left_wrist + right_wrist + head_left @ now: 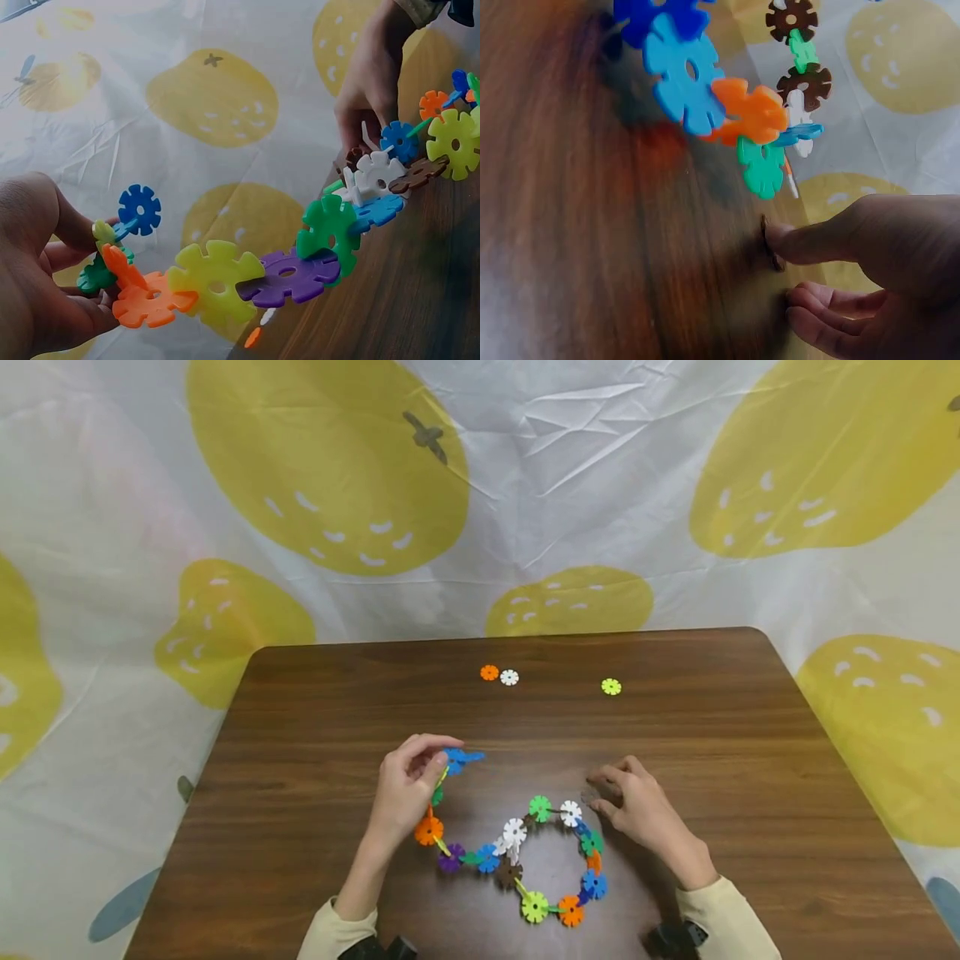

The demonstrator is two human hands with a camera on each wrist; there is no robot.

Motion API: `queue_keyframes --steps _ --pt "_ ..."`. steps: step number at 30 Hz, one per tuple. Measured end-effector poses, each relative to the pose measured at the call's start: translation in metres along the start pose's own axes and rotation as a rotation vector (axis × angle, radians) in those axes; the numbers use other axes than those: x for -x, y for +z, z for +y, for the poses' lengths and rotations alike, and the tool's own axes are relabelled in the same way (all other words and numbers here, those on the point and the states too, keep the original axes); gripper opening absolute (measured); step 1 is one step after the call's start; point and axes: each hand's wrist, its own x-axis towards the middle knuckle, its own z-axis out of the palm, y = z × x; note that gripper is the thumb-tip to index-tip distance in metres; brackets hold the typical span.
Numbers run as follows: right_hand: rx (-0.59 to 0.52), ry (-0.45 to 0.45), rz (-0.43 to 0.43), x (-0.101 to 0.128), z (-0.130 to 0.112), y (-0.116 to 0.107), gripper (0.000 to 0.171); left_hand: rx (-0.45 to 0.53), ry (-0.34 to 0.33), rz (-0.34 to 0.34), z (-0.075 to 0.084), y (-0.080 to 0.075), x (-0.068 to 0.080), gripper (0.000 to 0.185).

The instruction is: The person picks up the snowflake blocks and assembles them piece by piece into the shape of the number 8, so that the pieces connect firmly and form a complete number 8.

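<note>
A curved chain of interlocked plastic snowflake discs lies on the brown table. My left hand pinches its left end and lifts it slightly, close to a blue disc. In the left wrist view the same left hand grips the orange and green end pieces, and the chain runs off to the right. My right hand is at the chain's right side, fingers curled round a single brown disc on the table. In the right wrist view the thumb tip presses that brown disc, below the chain.
Three loose discs lie farther back on the table: orange, white and yellow-green. A white cloth with yellow fruit prints hangs behind and around the table.
</note>
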Motion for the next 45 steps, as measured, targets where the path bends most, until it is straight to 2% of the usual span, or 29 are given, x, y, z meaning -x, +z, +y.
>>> queue_keyframes --steps 3,9,14,16,19,23,27,30,34,45 --pt "-0.018 -0.009 0.025 -0.003 0.001 0.002 0.024 0.010 0.000 0.008 -0.001 0.000 0.000 0.021" --pt "-0.043 -0.039 0.052 -0.011 0.002 0.001 0.028 0.029 -0.004 0.017 -0.002 0.000 0.000 0.020" --pt "-0.090 -0.084 0.145 -0.017 -0.004 -0.002 0.025 0.045 0.019 0.024 -0.001 0.001 0.000 0.018" --pt "-0.138 -0.113 0.191 -0.019 -0.011 -0.005 0.023 0.048 0.026 0.025 0.000 0.001 0.000 0.017" --pt "-0.266 -0.169 0.235 -0.024 -0.028 -0.011 0.020 0.049 0.030 0.023 0.001 0.001 0.001 0.017" --pt "-0.471 -0.239 0.205 -0.033 -0.057 -0.020 0.015 0.052 0.043 0.008 0.003 0.002 0.001 0.016" --pt "-0.603 -0.264 0.126 -0.043 -0.083 -0.024 0.012 0.056 0.064 -0.013 0.004 0.004 0.002 0.015" --pt "-0.625 -0.273 0.101 -0.050 -0.098 -0.024 0.012 0.058 0.066 -0.025 0.004 0.006 0.002 0.016" --pt "-0.609 -0.289 0.112 -0.056 -0.110 -0.024 0.013 0.062 0.055 -0.027 0.004 0.009 0.002 0.017" --pt "-0.632 -0.270 0.107 -0.058 -0.117 -0.023 0.011 0.058 0.069 -0.021 0.002 0.011 0.003 0.015"
